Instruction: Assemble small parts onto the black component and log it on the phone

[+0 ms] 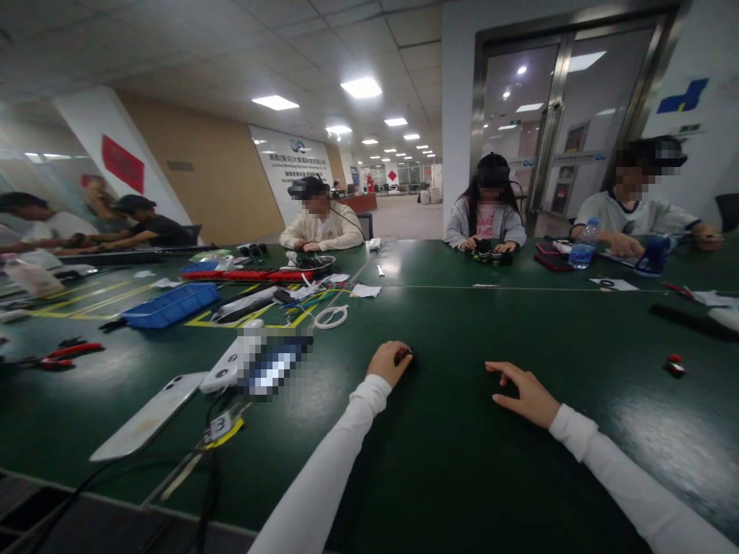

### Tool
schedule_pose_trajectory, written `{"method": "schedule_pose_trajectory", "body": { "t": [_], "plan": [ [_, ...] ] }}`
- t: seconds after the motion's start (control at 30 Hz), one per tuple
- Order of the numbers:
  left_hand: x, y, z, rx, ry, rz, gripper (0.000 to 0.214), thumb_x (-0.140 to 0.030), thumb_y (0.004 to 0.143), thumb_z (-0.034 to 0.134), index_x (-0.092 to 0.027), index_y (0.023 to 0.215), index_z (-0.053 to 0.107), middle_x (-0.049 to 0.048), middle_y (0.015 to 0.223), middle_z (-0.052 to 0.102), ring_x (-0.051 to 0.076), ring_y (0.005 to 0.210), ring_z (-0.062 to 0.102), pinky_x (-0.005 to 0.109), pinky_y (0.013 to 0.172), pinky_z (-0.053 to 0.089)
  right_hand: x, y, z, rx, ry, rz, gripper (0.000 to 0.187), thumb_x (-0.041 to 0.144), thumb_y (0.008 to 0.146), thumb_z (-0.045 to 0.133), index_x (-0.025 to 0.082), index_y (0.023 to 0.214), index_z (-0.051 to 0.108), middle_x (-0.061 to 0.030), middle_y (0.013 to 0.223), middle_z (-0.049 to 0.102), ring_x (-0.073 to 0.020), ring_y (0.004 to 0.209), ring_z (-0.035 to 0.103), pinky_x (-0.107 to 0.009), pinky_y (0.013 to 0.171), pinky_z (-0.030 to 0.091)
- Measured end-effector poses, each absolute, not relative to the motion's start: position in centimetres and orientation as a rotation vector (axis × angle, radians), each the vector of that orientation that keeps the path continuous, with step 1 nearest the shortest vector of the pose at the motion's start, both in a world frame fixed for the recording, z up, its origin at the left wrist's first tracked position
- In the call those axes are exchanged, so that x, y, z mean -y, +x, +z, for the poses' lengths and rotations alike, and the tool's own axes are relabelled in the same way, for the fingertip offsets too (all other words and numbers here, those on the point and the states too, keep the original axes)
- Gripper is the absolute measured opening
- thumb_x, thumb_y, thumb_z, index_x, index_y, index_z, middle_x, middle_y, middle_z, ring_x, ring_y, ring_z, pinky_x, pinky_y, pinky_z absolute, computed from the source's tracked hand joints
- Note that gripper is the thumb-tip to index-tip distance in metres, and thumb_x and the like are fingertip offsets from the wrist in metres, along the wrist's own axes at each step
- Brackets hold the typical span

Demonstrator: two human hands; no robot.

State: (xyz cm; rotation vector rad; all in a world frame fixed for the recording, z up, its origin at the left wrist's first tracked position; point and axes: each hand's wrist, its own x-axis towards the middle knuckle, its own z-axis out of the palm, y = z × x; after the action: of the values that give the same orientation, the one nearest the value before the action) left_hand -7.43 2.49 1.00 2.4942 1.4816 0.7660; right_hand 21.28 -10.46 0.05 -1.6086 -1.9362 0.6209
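Note:
On the dark green tabletop (439, 462), my left hand (390, 362) curls its fingers and thumb around a small dark object (404, 356). Most of that object is hidden by the fingers, so its kind cannot be made out. My right hand (526, 394) hovers at or just above the table to the right, with thumb and fingers apart and nothing between them. Farther right lies a small red and black object (674, 365), away from both hands. White sleeves cover both of my forearms.
Left of me lie a white phone (150, 415), a white device (231, 360), cables and a blue tray (172, 305). Red-handled pliers (72, 352) rest at far left. Several people in headsets sit around the table; a water bottle (585, 245) stands at back right.

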Motion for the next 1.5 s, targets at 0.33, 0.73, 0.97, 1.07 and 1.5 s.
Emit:
{"method": "schedule_pose_trajectory", "body": {
  "t": [0.33, 0.73, 0.97, 1.07, 1.5],
  "plan": [
    [4.8, 3.7, 1.5, -0.775, 2.564, 0.689, 0.015, -0.025, 0.071, 0.052, -0.019, 0.085, 0.054, 0.0028, 0.086, 0.055, 0.016, 0.084, 0.049, 0.032, 0.077, 0.038, 10.6, 21.1, 1.3, 2.088, -1.495, 0.579, 0.078, 0.045, 0.058, 0.064, 0.024, 0.124, 0.029, -0.0063, 0.111, 0.05, -0.0229, 0.093, 0.047, -0.036, 0.08, 0.032],
    [4.6, 3.5, 2.3, -0.666, 2.408, 0.779, 0.017, -0.023, 0.073, 0.051, -0.019, 0.087, 0.057, 0.0032, 0.086, 0.056, 0.015, 0.083, 0.051, 0.03, 0.076, 0.04, 10.4, 21.2, 1.0, 1.865, -1.252, 0.722, 0.085, 0.029, 0.055, 0.07, 0.026, 0.125, 0.022, -0.0061, 0.114, 0.047, -0.0223, 0.1, 0.047, -0.038, 0.082, 0.034],
    [4.6, 3.2, 2.7, -0.623, 2.245, 0.893, 0.02, -0.026, 0.073, 0.052, -0.019, 0.091, 0.059, 0.0054, 0.09, 0.055, 0.014, 0.084, 0.051, 0.029, 0.072, 0.043, 10.4, 20.4, 0.8, 1.685, -1.064, 0.828, 0.079, 0.016, 0.057, 0.067, 0.026, 0.123, 0.023, -0.0078, 0.121, 0.042, -0.0225, 0.11, 0.041, -0.036, 0.082, 0.039],
    [4.6, 3.1, 2.8, -0.629, 2.22, 0.899, 0.021, -0.025, 0.072, 0.053, -0.019, 0.091, 0.059, 0.0058, 0.093, 0.053, 0.014, 0.086, 0.051, 0.028, 0.072, 0.044, 10.6, 20.1, 1.0, 1.692, -1.059, 0.78, 0.075, 0.013, 0.058, 0.064, 0.025, 0.121, 0.026, -0.007, 0.122, 0.04, -0.0222, 0.11, 0.041, -0.036, 0.082, 0.04],
    [4.4, 3.0, 2.2, -0.662, 2.242, 0.91, 0.021, -0.021, 0.07, 0.055, -0.021, 0.09, 0.06, 0.0047, 0.095, 0.05, 0.015, 0.087, 0.05, 0.028, 0.068, 0.046, 11.1, 20.0, 1.8, 1.829, -1.158, 0.555, 0.075, 0.011, 0.056, 0.06, 0.024, 0.123, 0.029, -0.0062, 0.123, 0.04, -0.0222, 0.109, 0.041, -0.033, 0.079, 0.043]
  ]
}}
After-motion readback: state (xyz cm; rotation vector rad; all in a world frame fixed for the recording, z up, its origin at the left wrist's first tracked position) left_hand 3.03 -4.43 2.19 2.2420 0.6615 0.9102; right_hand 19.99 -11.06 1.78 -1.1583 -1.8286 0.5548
